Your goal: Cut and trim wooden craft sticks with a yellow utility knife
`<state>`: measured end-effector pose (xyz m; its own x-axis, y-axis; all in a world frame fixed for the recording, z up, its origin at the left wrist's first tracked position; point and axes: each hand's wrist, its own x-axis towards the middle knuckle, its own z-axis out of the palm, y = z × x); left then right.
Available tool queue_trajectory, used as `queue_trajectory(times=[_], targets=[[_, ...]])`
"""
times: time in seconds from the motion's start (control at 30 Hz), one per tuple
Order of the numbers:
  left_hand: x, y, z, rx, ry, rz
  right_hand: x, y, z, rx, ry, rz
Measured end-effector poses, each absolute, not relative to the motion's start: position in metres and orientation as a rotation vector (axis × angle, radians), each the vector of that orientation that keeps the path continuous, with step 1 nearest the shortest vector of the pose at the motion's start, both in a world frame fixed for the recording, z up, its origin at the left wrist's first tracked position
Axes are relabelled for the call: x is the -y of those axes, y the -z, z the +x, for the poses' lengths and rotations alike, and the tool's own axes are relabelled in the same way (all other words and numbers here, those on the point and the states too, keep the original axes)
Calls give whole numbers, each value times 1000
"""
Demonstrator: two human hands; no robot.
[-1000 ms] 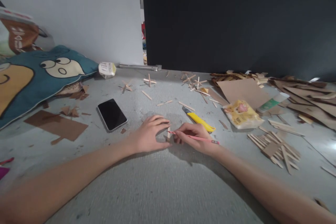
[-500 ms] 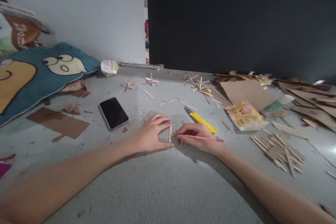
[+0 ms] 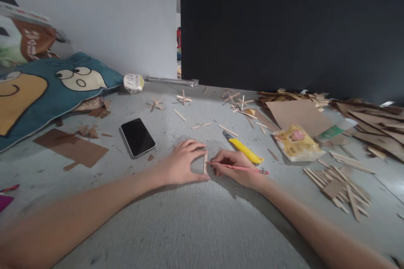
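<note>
A short wooden craft stick (image 3: 205, 163) lies on the grey table, its length pointing away from me. My left hand (image 3: 184, 162) grips it by its two ends, thumb at the near end and fingers at the far end. In my right hand (image 3: 233, 166) is a pink pencil (image 3: 246, 169), pinched in a writing hold, with its tip at the right edge of the stick. Just beyond the right hand rests a yellow utility knife (image 3: 244, 148), its blade pointing to the far left.
A phone (image 3: 137, 137) lies left of my hands, near brown cardboard (image 3: 72, 147) and a blue cushion (image 3: 85, 80). Crossed sticks (image 3: 184, 98) stand farther back. On the right are a yellow packet (image 3: 296, 143), a glue stick (image 3: 336, 130) and a pile of craft sticks (image 3: 339, 189).
The pencil tip has shifted slightly along the stick's right edge. Both hands keep their hold, and the whole view has moved a little.
</note>
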<state>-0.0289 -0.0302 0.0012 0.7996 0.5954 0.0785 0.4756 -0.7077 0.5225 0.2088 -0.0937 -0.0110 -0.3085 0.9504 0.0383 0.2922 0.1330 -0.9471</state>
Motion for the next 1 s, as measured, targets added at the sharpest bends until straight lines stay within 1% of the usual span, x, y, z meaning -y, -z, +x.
queue_trajectory(times=[0.47, 0.73, 1.0], targets=[[32, -2, -28, -799, -372, 2516, 92, 10, 211, 1756, -1219, -1192], [32, -2, -27, -818, -343, 2520, 90, 10, 212, 1791, -1251, -1147], [32, -4, -28, -812, -307, 2501, 92, 8, 211, 1785, -1234, -1197]])
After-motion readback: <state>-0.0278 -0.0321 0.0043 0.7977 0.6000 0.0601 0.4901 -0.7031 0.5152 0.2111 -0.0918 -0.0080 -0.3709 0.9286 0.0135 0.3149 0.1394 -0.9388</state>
